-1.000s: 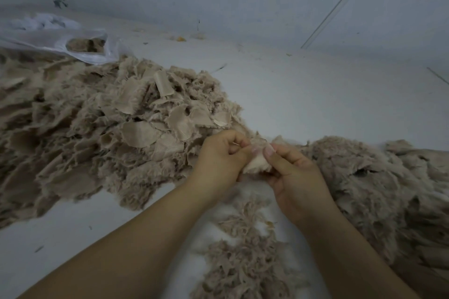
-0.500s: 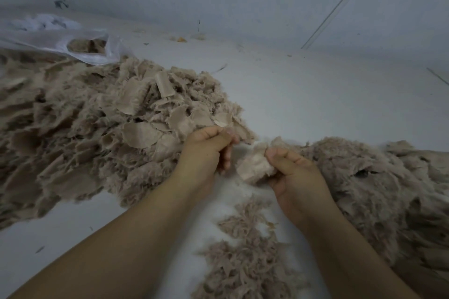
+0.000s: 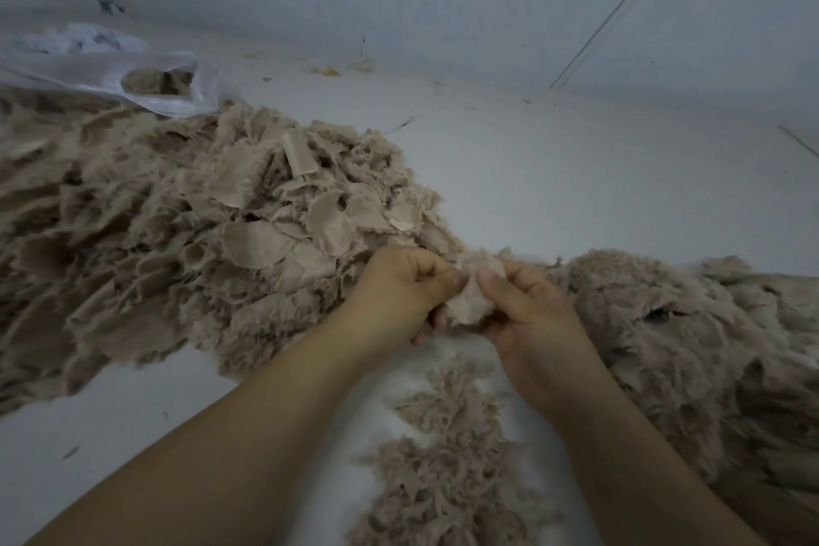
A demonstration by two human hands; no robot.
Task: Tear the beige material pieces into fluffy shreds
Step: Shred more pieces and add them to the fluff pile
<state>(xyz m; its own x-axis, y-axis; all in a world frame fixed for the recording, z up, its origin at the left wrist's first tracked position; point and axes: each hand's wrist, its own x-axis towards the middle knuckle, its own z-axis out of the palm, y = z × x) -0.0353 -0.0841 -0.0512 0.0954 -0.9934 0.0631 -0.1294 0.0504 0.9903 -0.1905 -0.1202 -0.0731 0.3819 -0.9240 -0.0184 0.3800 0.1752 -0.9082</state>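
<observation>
A person's left hand (image 3: 401,295) and right hand (image 3: 529,319) pinch one small beige piece (image 3: 472,295) between them, thumbs nearly meeting on its top edge, fingers curled behind it. The piece hangs just above the white floor (image 3: 554,173), between a large heap of untorn pieces (image 3: 186,231) to the left and a mound of fluffy shreds (image 3: 691,346) to the right; a smaller scatter of shreds (image 3: 443,474) lies below the hands. The material looks light, soft and limp, with a woven face and frayed, fuzzy edges, so it should part easily if gripped close on either side of the tear line, as the thumbs now sit; a wider hold would likely only stretch or crumple it. At far left a thin clear plastic bag (image 3: 133,71) lies slumped open on the floor, with a little beige material showing at its mouth; how much it holds cannot be told.
</observation>
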